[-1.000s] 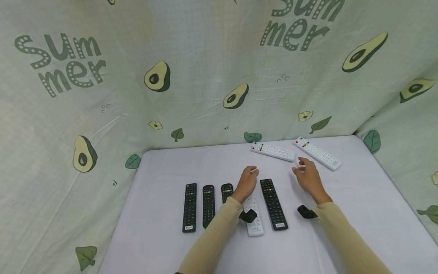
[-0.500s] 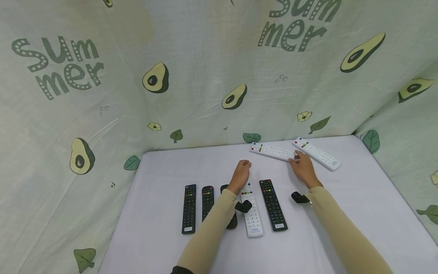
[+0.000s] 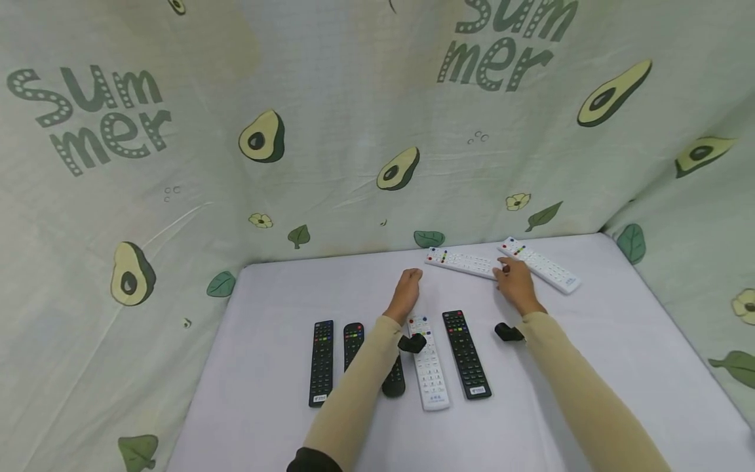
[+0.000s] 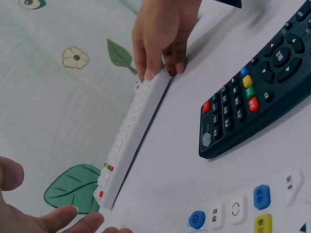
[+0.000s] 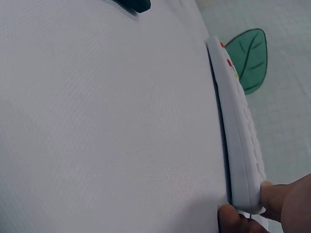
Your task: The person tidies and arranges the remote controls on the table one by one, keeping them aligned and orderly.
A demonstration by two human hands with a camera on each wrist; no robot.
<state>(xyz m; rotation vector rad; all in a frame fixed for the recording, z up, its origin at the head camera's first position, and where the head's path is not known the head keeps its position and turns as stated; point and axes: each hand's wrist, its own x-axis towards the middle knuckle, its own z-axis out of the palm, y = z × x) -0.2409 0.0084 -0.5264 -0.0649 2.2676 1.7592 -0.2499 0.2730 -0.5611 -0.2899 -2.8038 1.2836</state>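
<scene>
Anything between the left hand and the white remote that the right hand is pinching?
No, the head view shows only bare pale cloth between the left hand and that white remote. The right hand pinches one end of it.

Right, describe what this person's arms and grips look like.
The left sleeve and right sleeve are long, plain and beige, ending at the wrists. Each wrist carries a small, dark device: left device, right device. A black patch or band crosses the left forearm. The left grip and right grip wear no gloves.
</scene>
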